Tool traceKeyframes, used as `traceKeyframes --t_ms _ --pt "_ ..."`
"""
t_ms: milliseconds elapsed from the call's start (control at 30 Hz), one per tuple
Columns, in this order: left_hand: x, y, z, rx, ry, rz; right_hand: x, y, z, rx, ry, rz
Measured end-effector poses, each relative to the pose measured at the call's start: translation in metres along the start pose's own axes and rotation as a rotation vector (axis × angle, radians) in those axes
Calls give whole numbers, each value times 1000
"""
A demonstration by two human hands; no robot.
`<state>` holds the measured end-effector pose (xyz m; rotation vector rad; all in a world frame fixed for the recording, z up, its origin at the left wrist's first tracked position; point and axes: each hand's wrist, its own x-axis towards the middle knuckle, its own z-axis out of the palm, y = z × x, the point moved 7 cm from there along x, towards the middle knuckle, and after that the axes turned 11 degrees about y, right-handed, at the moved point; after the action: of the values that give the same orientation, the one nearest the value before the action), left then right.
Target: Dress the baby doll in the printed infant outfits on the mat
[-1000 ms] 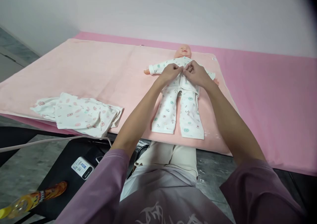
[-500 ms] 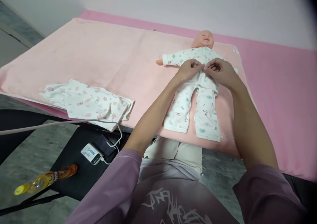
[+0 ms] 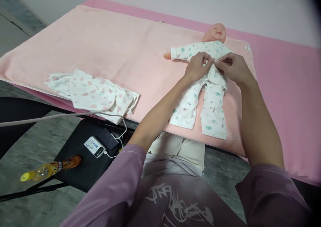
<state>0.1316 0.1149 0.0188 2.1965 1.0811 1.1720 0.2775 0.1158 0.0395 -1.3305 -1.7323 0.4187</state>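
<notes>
A baby doll [image 3: 215, 32] lies on its back on a pale pink blanket [image 3: 120, 49]. It wears a white baby shirt [image 3: 200, 47] with small green prints and matching baby trousers [image 3: 212, 111]. My left hand [image 3: 199, 65] pinches the front of the shirt near its middle seam. Just right of it, my right hand [image 3: 232, 66] pinches the shirt front too, the fingertips of both hands almost meeting. Whatever fastener may be between the fingers is too small to make out. The doll's arm on the right is mostly hidden behind my right hand.
Folded baby clothes [image 3: 96, 94] with pink prints lie at the blanket's front left edge. A black chair [image 3: 72, 168] below holds a power bank [image 3: 95, 146], a dark phone [image 3: 107, 139] and a yellow-capped bottle [image 3: 45, 171]. A pale cable [image 3: 62, 116] crosses in front of the table.
The view has shifted slightly, so the doll sits a little farther right and higher. Both hands stay at the shirt front, with the fingers slightly rearranged.
</notes>
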Motion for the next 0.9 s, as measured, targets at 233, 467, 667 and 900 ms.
traceKeyframes --t_ms 233,467,667,900 --pt "-14 11 -23 224 60 67 -1 4 5 185 17 283" --pt "-18 17 -30 203 251 80 -5 -1 7 99 102 319" --pt "-8 1 -16 365 237 -78 -9 -6 9 -63 232 278" --pt "-6 -7 -12 418 254 -135 -15 -20 11 -76 249 256"
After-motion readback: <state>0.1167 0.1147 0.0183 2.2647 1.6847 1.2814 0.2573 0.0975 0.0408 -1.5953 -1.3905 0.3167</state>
